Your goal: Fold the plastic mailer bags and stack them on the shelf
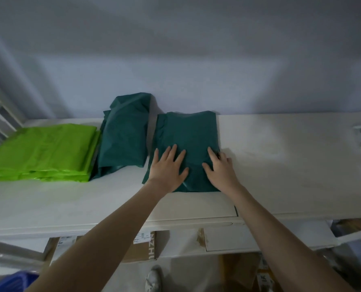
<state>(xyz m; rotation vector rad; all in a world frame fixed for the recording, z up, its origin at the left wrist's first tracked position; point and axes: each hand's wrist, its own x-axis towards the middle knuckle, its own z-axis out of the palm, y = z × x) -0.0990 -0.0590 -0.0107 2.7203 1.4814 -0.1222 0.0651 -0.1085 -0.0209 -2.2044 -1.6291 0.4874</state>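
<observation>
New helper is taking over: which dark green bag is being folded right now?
On the white shelf, right of the lime green stack, lie two dark green piles. It is the flat right one, pressed by both hands; its neighbour is rumpled.

It looks like a small storage or packing room: a long white painted shelf (280, 161) against a bare wall, brown cardboard shipping boxes (142, 247) with labels below it.
</observation>
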